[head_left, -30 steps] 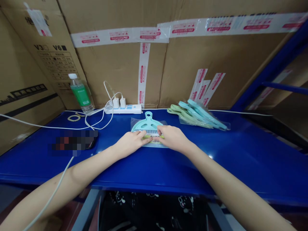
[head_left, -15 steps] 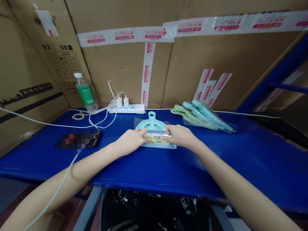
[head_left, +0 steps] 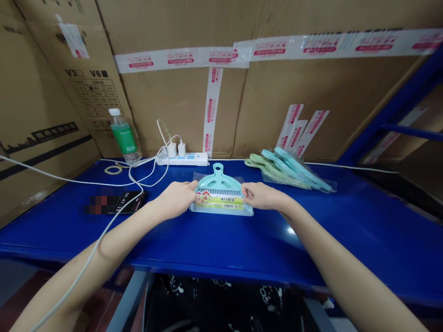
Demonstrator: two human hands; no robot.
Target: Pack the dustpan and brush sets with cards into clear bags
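Note:
A small mint-green dustpan set (head_left: 218, 190) in a clear plastic bag with a yellow label lies flat on the blue table (head_left: 214, 244). My left hand (head_left: 176, 199) pinches the bag's left edge. My right hand (head_left: 262, 195) pinches its right edge. Both hands rest on the table surface with the packet between them. The dustpan's round handle loop points away from me toward the cardboard wall.
A pile of bagged green and blue dustpan sets (head_left: 289, 168) lies at the back right. A white power strip (head_left: 182, 159) with chargers and cables, a green-labelled bottle (head_left: 123, 136), a bead bracelet (head_left: 113, 169) and a phone (head_left: 119, 203) sit to the left. Taped cardboard boxes (head_left: 242, 83) wall the back.
My hands slid apart from the middle of the packet to its left and right edges, uncovering the yellow label. The packet stayed in place.

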